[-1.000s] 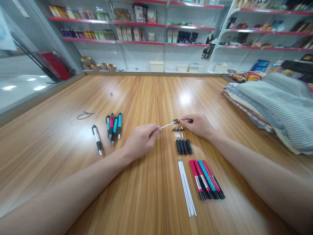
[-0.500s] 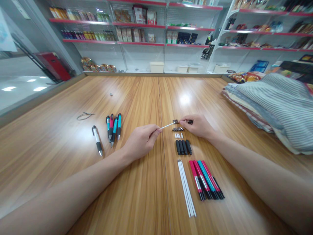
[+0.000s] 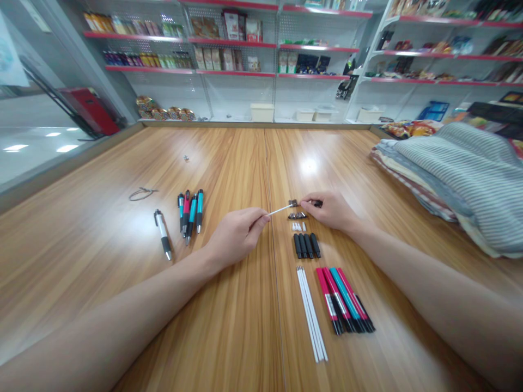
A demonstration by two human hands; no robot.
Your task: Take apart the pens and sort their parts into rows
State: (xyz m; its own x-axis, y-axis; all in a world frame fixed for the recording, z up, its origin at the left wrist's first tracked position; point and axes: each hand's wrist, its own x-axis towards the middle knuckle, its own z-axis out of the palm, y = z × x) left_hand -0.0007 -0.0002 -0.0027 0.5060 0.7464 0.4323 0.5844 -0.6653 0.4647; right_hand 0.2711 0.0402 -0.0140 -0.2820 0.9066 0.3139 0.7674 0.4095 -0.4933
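My left hand (image 3: 239, 234) pinches a white pen refill (image 3: 280, 209) by one end. The refill's far tip reaches a small cluster of springs (image 3: 293, 202). Beside that cluster are the fingertips of my right hand (image 3: 329, 209), closed together; whatever they hold is too small to make out. Just nearer to me lie several metal pen tips (image 3: 297, 215), then small white plastic pieces (image 3: 298, 226) and black rubber grips (image 3: 306, 245). Closest are several white refills (image 3: 312, 316) in a row, next to pink and teal pen barrels (image 3: 343, 299) with black ends.
On the left lie several assembled pens (image 3: 190, 215), a white-and-black pen (image 3: 163, 234) and a thin grey loop (image 3: 141, 194). A tiny metal piece (image 3: 186, 158) is farther back. Folded striped cloth (image 3: 461, 169) is stacked at right. Stocked shelves (image 3: 232, 41) stand behind the table.
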